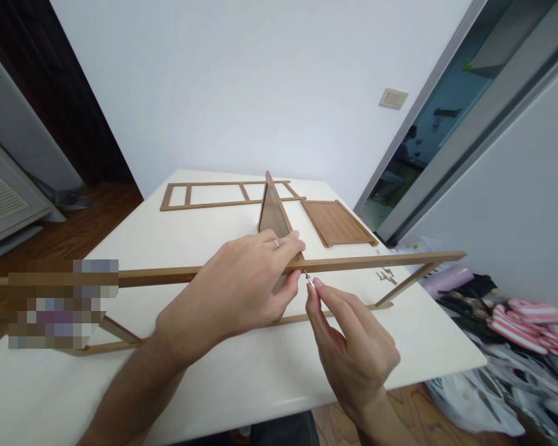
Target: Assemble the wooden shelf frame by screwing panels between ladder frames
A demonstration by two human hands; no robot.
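Observation:
My left hand (242,285) grips the top rail of a long wooden ladder-like frame (381,261) standing on edge across the white table (242,378). An upright wooden shelf panel (273,210) meets this frame just behind my fingers. My right hand (353,341) pinches a small metal screw (309,279) with its tip at the rail's underside, right by my left thumb.
A second wooden frame (204,195) lies flat at the table's far side, with a flat shelf panel (337,223) to its right. Small metal hardware pieces (387,275) lie near the right edge. Bags and clothes (516,347) pile on the floor at right.

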